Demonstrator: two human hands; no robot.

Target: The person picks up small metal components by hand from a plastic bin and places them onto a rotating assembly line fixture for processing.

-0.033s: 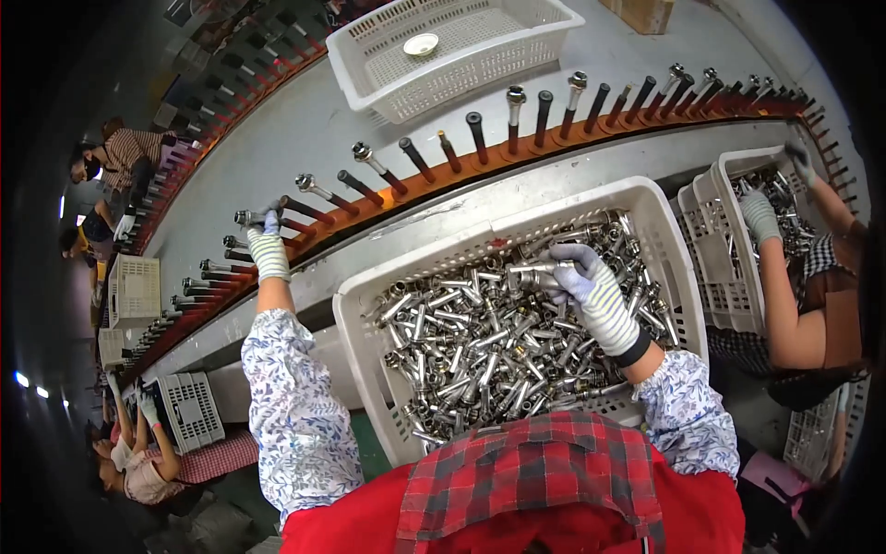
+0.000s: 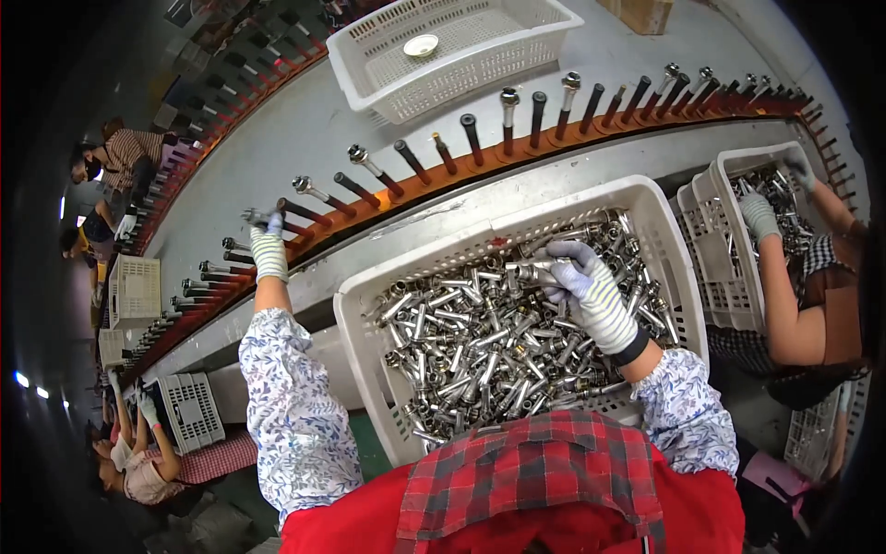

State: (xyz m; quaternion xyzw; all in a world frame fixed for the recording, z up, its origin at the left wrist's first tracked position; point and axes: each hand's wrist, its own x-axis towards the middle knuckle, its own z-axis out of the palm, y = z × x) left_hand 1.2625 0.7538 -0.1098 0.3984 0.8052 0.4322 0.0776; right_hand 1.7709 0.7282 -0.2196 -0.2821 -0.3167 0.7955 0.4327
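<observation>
Grey worktop (image 2: 258,162) stretches past the front crate's far side; the orange rail (image 2: 552,143) with its row of dark posts (image 2: 472,138) runs along that same side. Front crate (image 2: 686,277): light plastic, perforated walls, filled with loose fittings (image 2: 489,346). White basket (image 2: 480,74) sits beyond it, across the rail. Neighbour's crate (image 2: 715,231) stands just right of it, a co-worker's gloved hands (image 2: 760,217) inside. Left hand (image 2: 269,249), striped glove, is out past the front crate's far left corner, fingers closed on a mounted fitting (image 2: 251,218) at a post tip. Right hand (image 2: 591,291), same glove type, is over the front crate's right half, fingers clamped on a metal fitting (image 2: 531,273), maybe two; overlap makes the count unclear. Handling, judged: stiff, fairly light singly, smooth so likely slippery, not fragile, though the finish could scratch. Best hold is around the tube just behind the wider collar, which should stop sliding. Look: short shiny silver tube, thicker faceted head, darker shading in the recesses; those piled in the front crate look alike, lying every way, a few with brassy bits.
</observation>
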